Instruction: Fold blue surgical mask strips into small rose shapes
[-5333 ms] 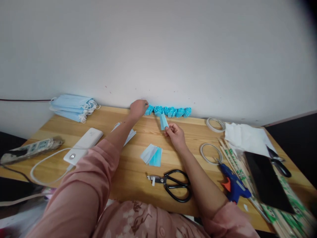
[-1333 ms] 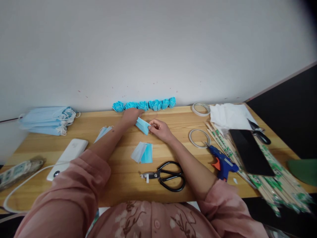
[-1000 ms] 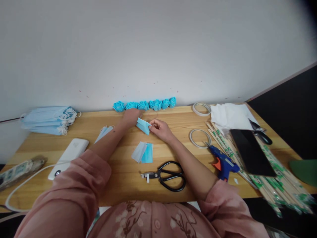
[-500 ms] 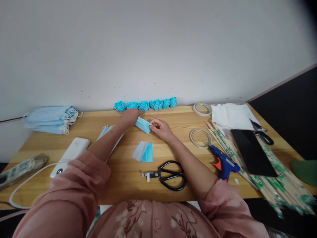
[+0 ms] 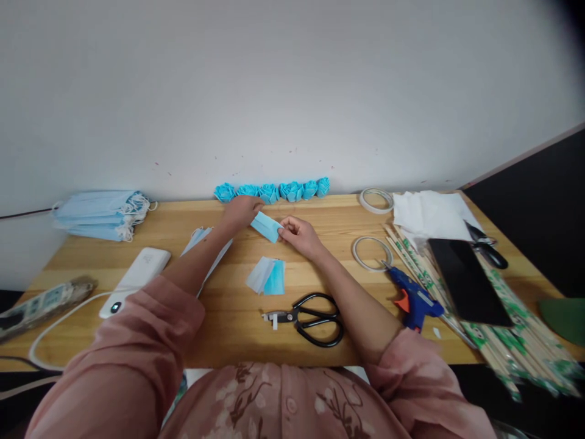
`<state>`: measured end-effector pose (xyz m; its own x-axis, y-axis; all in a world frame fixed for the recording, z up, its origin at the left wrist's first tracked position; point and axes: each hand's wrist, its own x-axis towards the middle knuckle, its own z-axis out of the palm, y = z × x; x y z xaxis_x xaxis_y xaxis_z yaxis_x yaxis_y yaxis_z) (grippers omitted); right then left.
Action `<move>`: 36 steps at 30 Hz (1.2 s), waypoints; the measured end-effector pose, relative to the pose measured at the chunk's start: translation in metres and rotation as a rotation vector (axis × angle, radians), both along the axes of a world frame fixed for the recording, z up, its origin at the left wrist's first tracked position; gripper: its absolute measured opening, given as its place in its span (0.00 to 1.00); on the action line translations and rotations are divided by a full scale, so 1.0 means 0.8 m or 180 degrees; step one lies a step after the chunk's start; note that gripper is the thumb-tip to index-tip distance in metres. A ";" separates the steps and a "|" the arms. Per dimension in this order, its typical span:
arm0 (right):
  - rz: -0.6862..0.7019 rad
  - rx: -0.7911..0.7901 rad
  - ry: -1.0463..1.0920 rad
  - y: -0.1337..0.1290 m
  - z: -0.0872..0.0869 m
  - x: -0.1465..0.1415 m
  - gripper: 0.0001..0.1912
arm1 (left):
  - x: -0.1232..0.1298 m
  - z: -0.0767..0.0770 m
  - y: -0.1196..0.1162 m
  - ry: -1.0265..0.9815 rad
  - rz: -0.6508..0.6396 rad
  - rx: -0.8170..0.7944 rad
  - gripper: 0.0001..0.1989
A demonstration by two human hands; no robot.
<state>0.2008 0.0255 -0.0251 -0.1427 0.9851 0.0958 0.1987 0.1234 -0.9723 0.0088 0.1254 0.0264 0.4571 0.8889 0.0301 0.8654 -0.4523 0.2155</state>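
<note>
Closest to us, black-handled scissors [image 5: 291, 316] lie near the middle of the desk's [image 5: 228, 353] front edge, a white scrap [image 5: 275, 323] at their blades. Beyond them, two cut pieces [image 5: 274, 277] overlap, one pale, one bright blue. Past those, nearer the desk's back edge, we hold a blue strip [image 5: 266, 227] aslant between our hands. Our right hand [image 5: 302, 235] pinches its lower end, thumb and fingers closed together; our left hand [image 5: 241, 213] has its fingers drawn in on the upper end. Some five seconds ago only the right had the strip, while the left was up at the blue flowers [image 5: 291, 191] along the back edge; now both grip it. The left fingertips are hard to make out, and that hand partly covers the row of six flowers behind.
</note>
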 end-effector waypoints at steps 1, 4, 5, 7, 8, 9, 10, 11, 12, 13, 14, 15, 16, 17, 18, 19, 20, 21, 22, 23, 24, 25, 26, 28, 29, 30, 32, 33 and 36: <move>-0.0006 -0.0005 0.0010 0.000 0.000 0.000 0.11 | -0.001 0.001 0.002 -0.0113 0.0073 0.0001 0.17; -0.0023 -0.0007 0.0015 -0.001 0.002 -0.001 0.10 | -0.001 0.017 -0.001 -0.0864 0.0332 0.0043 0.16; -0.0033 -0.0010 0.0012 -0.002 0.003 -0.001 0.10 | 0.000 0.027 -0.007 -0.1277 0.0411 0.0068 0.15; -0.0046 -0.0019 0.0001 -0.002 0.004 -0.002 0.10 | 0.004 0.058 -0.030 -0.2256 0.0619 0.0211 0.15; -0.0043 -0.0018 -0.0009 -0.002 0.004 -0.003 0.10 | 0.007 0.076 -0.047 -0.2640 0.0599 0.0306 0.15; -0.0040 -0.0010 -0.0023 -0.003 0.004 -0.003 0.09 | 0.009 0.095 -0.067 -0.2909 0.0473 0.0360 0.14; -0.0022 -0.0001 -0.0042 -0.003 0.005 -0.003 0.09 | 0.011 0.112 -0.088 -0.3109 0.0328 0.0443 0.14; 0.0004 0.0008 -0.0058 -0.003 0.006 -0.003 0.09 | 0.012 0.128 -0.109 -0.3260 0.0212 0.0559 0.13; 0.0032 0.0016 -0.0081 -0.003 0.007 -0.002 0.09 | 0.012 0.139 -0.128 -0.3363 0.0124 0.0658 0.14; 0.0048 0.0036 -0.0147 -0.003 0.008 0.000 0.09 | 0.010 0.147 -0.145 -0.3455 0.0109 0.0744 0.14; 0.0048 0.0076 -0.0288 -0.003 0.010 0.002 0.09 | 0.008 0.150 -0.158 -0.3511 0.0128 0.0750 0.15; 0.0025 0.0138 -0.0513 -0.003 0.013 0.004 0.09 | 0.005 0.148 -0.168 -0.3569 0.0158 0.0718 0.15; -0.0009 0.0207 -0.0825 -0.002 0.016 0.006 0.10 | 0.002 0.143 -0.174 -0.3601 0.0175 0.0619 0.15; -0.0074 0.0290 -0.1208 -0.002 0.020 0.008 0.11 | -0.001 0.135 -0.178 -0.3616 0.0187 0.0479 0.16; -0.0136 0.0324 -0.1585 -0.001 0.024 0.010 0.13 | -0.004 0.125 -0.180 -0.3611 0.0205 0.0312 0.16; -0.0204 0.0298 -0.1941 -0.001 0.028 0.011 0.14 | -0.006 0.115 -0.181 -0.3596 0.0242 0.0132 0.15; -0.0373 0.0292 -0.2222 -0.002 0.032 0.011 0.11 | -0.008 0.105 -0.182 -0.3597 0.0282 -0.0025 0.15; -0.0532 0.0262 -0.2443 -0.002 0.036 0.010 0.12 | -0.010 0.097 -0.184 -0.3596 0.0328 -0.0140 0.14; -0.0594 0.0226 -0.2626 -0.003 0.040 0.009 0.15 | -0.012 0.090 -0.185 -0.3588 0.0360 -0.0220 0.13; -0.0589 0.0155 -0.2756 -0.003 0.045 0.009 0.18 | -0.013 0.084 -0.186 -0.3567 0.0387 -0.0266 0.13; -0.0586 0.0095 -0.2855 -0.003 0.049 0.009 0.20 | -0.015 0.080 -0.187 -0.3536 0.0413 -0.0284 0.13; -0.0578 0.0058 -0.2936 -0.004 0.053 0.010 0.20 | -0.018 0.077 -0.188 -0.3505 0.0440 -0.0293 0.13; -0.0583 0.0017 -0.2995 -0.005 0.057 0.012 0.21 | -0.020 0.074 -0.188 -0.3479 0.0474 -0.0293 0.13; -0.0642 0.0014 -0.3073 -0.007 0.065 0.018 0.22 | -0.025 0.064 -0.185 -0.3449 0.0567 -0.0295 0.14; -0.0659 0.0035 -0.3105 -0.008 0.069 0.022 0.23 | -0.027 0.058 -0.182 -0.3431 0.0629 -0.0286 0.14; -0.0697 0.0104 -0.3149 -0.008 0.072 0.026 0.23 | -0.029 0.050 -0.180 -0.3396 0.0724 -0.0283 0.14; -0.0704 0.0194 -0.3254 -0.008 0.078 0.032 0.24 | -0.032 0.030 -0.173 -0.3342 0.0943 -0.0365 0.15; -0.0718 0.0205 -0.3312 -0.008 0.081 0.034 0.24 | -0.033 0.019 -0.171 -0.3331 0.1034 -0.0401 0.16; -0.0747 0.0231 -0.3465 -0.002 0.086 0.033 0.24 | -0.034 -0.014 -0.164 -0.3201 0.1065 -0.0510 0.17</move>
